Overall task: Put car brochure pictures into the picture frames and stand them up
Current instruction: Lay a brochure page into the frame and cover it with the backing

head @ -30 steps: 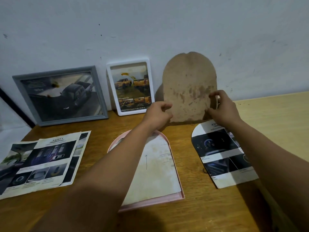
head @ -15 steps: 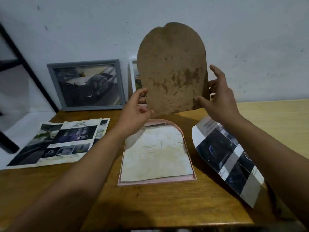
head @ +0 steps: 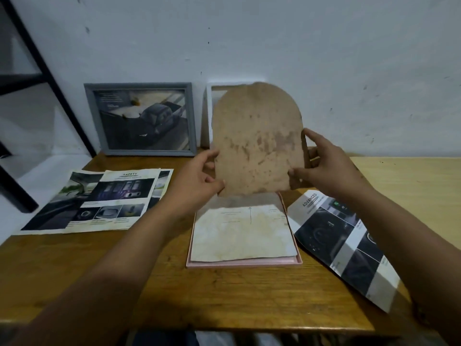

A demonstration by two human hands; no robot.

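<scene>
Arched backing board (head: 258, 141): brown, stained, held upright above the bench (head: 224, 290); left hand (head: 197, 181) grasps its lower left edge, fingers curled round it; right hand (head: 324, 161) grips the right edge, thumb in front. Pink arched frame (head: 244, 263): flat on the bench below the board, holding a stained paper sheet (head: 243, 236) (printed lines and an arrow). Arch-cut brochure picture (head: 344, 243): flat, just right of that frame. Grey frame (head: 143, 118): upright against the wall, car picture inside. White frame (head: 209, 116): upright, mostly hidden behind the board. Brochure pages (head: 99, 201): flat at left.
</scene>
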